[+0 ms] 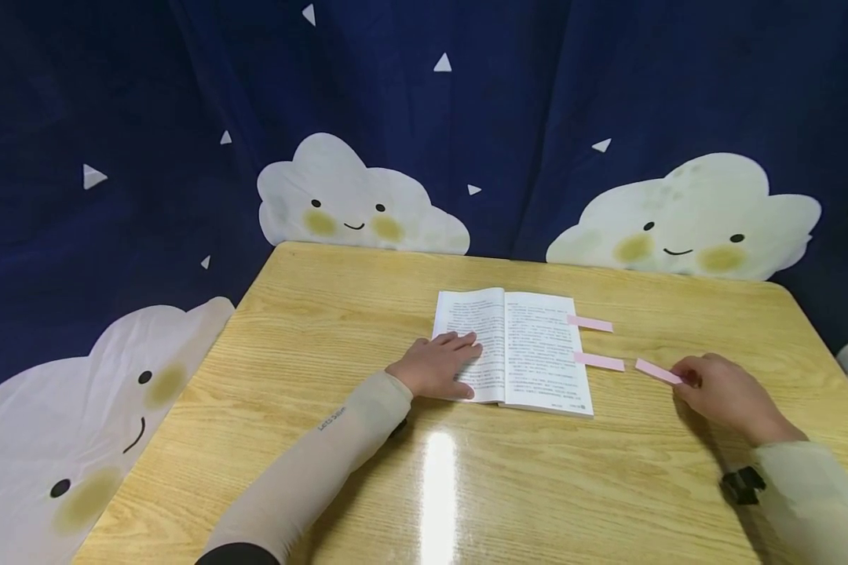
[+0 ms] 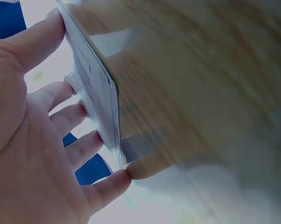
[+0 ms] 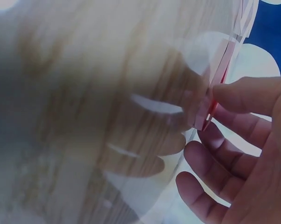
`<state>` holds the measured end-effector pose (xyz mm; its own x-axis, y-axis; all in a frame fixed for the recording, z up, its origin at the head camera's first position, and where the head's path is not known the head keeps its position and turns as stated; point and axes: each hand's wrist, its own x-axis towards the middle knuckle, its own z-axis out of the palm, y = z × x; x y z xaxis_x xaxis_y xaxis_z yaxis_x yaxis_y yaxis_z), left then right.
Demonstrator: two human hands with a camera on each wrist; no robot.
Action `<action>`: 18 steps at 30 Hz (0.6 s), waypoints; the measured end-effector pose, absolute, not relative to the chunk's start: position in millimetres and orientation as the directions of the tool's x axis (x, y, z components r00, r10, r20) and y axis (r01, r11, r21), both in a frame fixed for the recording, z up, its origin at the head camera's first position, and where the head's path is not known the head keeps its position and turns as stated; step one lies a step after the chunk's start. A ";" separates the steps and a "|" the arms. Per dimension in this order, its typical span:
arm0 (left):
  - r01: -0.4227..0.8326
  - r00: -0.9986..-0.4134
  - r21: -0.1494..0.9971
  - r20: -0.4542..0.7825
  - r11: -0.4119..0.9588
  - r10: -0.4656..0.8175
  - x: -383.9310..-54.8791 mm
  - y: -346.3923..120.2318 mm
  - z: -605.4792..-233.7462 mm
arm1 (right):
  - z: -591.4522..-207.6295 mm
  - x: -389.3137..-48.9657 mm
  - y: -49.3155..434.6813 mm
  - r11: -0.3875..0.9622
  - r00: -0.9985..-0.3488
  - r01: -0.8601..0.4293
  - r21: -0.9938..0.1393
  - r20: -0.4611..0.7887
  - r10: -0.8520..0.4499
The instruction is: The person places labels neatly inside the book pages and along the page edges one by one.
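An open book (image 1: pixel 542 353) with printed text lies on the table. My left hand (image 1: pixel 434 367) rests on its left page with the fingers spread and fairly straight; the left wrist view shows the fingertips along the edge of the book (image 2: pixel 91 81). Out from the right page stick two pink paper strips, an upper strip (image 1: pixel 595 324) and a lower strip (image 1: pixel 602 362). To the right of the book, my right hand (image 1: pixel 731 396) pinches the near end of a third pink strip (image 1: pixel 653 370) between thumb and finger. That strip is close to the lower one, with a small gap between their ends.
The wooden table (image 1: pixel 551 486) is glossy and reflects a bright light in front of the book. Behind it hangs a dark blue curtain (image 1: pixel 509 118) printed with smiling clouds and white triangles.
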<state>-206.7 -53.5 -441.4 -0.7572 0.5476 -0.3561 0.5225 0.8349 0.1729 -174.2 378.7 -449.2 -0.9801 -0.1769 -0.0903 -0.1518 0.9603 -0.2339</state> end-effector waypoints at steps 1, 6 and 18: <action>0.523 -0.757 0.172 -0.356 0.835 0.548 -206.9 -53.5 -441.6 | -449.0 -173.6 378.9 0.960 -0.980 -0.148 -0.236 -0.093 -0.174; 0.524 -0.755 0.174 -0.358 0.834 0.550 -208.4 -53.7 -440.4 | -445.2 -172.1 377.9 0.962 -0.982 -0.144 -0.231 -0.086 -0.168; 0.518 -0.753 0.184 -0.366 0.836 0.547 -208.6 -53.3 -440.4 | -440.9 -171.1 375.3 0.961 -0.985 -0.158 -0.225 -0.036 -0.170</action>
<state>-208.6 -53.3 -440.4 -0.7528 0.5471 -0.3660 0.5177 0.8355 0.1840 -171.1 375.3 -440.9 -0.9847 -0.1705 -0.0359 -0.1582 0.9613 -0.2255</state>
